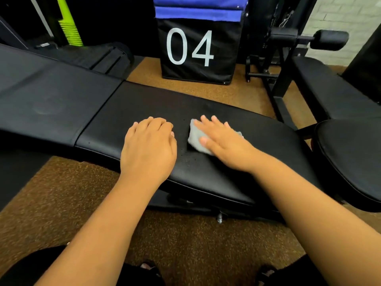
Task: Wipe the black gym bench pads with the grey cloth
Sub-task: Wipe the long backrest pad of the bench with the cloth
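Right hand [224, 141] flat, fingers straight, pressing grey cloth [198, 138] onto seat pad [237, 178]; left hand [149, 145] beside it, fingers curled, empty. Box marked "04" [198, 50] beyond the pad; second bench [350, 153] to its right.

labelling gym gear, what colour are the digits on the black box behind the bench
White: the "04" digits on the black fabric box, clearest in the head view.

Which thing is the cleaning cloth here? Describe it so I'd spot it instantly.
Find the long black bench pad across the middle. On it lie two hands; the grey cloth sits flattened under the right hand. It is the only pale, crumpled thing on the black padding.
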Demonstrator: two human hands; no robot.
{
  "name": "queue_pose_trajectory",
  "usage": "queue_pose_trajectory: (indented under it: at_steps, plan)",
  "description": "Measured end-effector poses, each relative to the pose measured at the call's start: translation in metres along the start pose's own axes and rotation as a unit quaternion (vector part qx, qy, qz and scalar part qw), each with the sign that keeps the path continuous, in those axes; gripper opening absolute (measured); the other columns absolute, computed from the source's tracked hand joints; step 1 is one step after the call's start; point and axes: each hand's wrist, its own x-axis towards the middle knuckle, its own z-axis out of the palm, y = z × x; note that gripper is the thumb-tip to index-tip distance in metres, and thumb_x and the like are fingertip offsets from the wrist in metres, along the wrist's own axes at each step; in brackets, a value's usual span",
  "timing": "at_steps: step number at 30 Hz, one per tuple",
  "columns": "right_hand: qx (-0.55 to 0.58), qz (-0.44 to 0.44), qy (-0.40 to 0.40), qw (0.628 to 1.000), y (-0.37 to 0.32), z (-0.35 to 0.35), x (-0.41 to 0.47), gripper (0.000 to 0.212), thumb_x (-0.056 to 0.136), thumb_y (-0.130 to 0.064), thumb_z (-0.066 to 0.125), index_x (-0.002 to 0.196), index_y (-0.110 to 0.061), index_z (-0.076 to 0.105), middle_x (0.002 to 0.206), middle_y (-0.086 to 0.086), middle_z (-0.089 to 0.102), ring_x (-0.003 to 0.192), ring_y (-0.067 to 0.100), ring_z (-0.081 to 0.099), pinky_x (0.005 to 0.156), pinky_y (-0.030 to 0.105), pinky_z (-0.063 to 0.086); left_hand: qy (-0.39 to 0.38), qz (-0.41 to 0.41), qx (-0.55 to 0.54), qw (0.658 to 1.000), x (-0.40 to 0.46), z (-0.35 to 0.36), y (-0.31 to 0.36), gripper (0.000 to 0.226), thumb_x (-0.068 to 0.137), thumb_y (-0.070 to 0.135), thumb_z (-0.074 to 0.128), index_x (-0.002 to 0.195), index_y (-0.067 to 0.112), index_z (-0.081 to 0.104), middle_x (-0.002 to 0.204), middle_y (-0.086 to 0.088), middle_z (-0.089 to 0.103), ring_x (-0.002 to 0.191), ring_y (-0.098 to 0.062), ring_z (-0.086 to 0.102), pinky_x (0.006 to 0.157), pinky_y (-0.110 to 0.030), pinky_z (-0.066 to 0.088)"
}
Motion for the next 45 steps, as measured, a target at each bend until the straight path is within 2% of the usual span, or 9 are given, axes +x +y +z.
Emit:
queue_pose_trajectory:
  at_steps: [5,8,12,17,22,29,35,40,45]
  plan:
    - [-0.017,0.107,0.014,0.994,0.024,-0.01,0.052,0.053,0.104,-0.044,0.021,0.154,-0.03,0.012,0.164,0.0,0.004,0.15,0.023,-0.004,0.12,0.046,-0.003,0.013,-0.001,-0.003,1.0,-0.001,-0.002,0.0,0.028,0.095,0.024,0.043,0.11,0.017,0.065,0.118,0.0,0.064,0.123,-0.026,0.053,0.101,-0.046,0.038]
    - [-0.003,0.079,-0.012,0.997,0.009,-0.006,0.041,0.054,0.104,-0.045,0.019,0.155,-0.03,0.008,0.163,-0.002,-0.001,0.15,0.021,-0.008,0.12,0.044,-0.007,0.018,-0.001,-0.01,1.0,0.0,-0.001,0.0,0.028,0.094,0.024,0.043,0.108,0.017,0.066,0.116,0.0,0.064,0.12,-0.026,0.054,0.099,-0.045,0.039]
    - [0.16,0.012,0.025,0.987,0.001,-0.016,0.011,0.048,0.104,-0.046,0.024,0.151,-0.04,0.018,0.16,-0.02,0.003,0.148,0.003,-0.006,0.121,0.034,-0.002,0.029,0.002,-0.009,1.0,0.0,0.001,0.0,0.032,0.092,0.026,0.038,0.107,0.018,0.066,0.114,0.003,0.065,0.117,-0.024,0.055,0.098,-0.042,0.039]
    - [-0.006,-0.127,0.018,0.992,0.012,-0.01,0.016,0.052,0.101,-0.041,0.034,0.151,-0.032,0.026,0.161,-0.011,0.012,0.149,0.009,0.0,0.122,0.038,0.005,0.035,0.001,-0.013,0.999,0.0,0.001,-0.001,0.037,0.092,0.029,0.034,0.108,0.02,0.066,0.115,0.004,0.064,0.118,-0.022,0.056,0.099,-0.04,0.039]
    - [-0.001,-0.094,0.029,0.995,0.028,-0.001,0.041,0.048,0.105,-0.037,0.028,0.153,-0.033,0.022,0.161,-0.012,0.009,0.149,0.009,0.001,0.122,0.038,0.004,0.031,-0.01,-0.012,0.999,0.001,0.003,-0.001,0.027,0.093,0.025,0.045,0.11,0.02,0.066,0.117,0.005,0.064,0.12,-0.022,0.054,0.101,-0.042,0.039]
    - [-0.012,0.08,0.069,0.994,0.023,-0.013,0.088,0.046,0.106,-0.032,0.025,0.152,-0.026,0.025,0.162,0.001,0.014,0.149,0.025,0.009,0.118,0.046,0.006,0.024,-0.021,-0.004,0.999,-0.001,0.002,-0.001,0.024,0.091,0.023,0.05,0.108,0.02,0.066,0.115,0.005,0.065,0.118,-0.022,0.055,0.098,-0.042,0.04]
    - [-0.018,-0.034,0.047,0.998,-0.019,0.003,0.08,0.047,0.106,-0.034,0.024,0.152,-0.028,0.024,0.161,-0.004,0.016,0.149,0.02,0.008,0.118,0.046,0.006,0.028,-0.013,0.003,1.0,0.001,0.001,0.0,0.029,0.091,0.027,0.043,0.108,0.021,0.066,0.115,0.006,0.064,0.118,-0.02,0.055,0.097,-0.038,0.039]
    - [-0.019,0.116,0.092,0.989,0.055,-0.025,0.054,0.044,0.106,-0.026,0.028,0.149,-0.019,0.031,0.156,0.008,0.027,0.141,0.027,0.025,0.111,0.044,0.018,0.028,-0.02,-0.011,0.999,0.001,0.001,0.0,0.025,0.092,0.026,0.049,0.109,0.021,0.067,0.117,0.006,0.064,0.118,-0.02,0.055,0.099,-0.039,0.039]
    - [-0.019,0.277,0.089,0.956,0.094,-0.028,0.053,0.047,0.105,-0.03,0.022,0.152,-0.021,0.025,0.16,0.01,0.02,0.145,0.035,0.017,0.114,0.052,0.013,0.028,-0.02,-0.01,0.999,0.001,0.001,0.0,0.025,0.091,0.025,0.049,0.109,0.022,0.066,0.116,0.006,0.064,0.117,-0.019,0.056,0.099,-0.038,0.039]
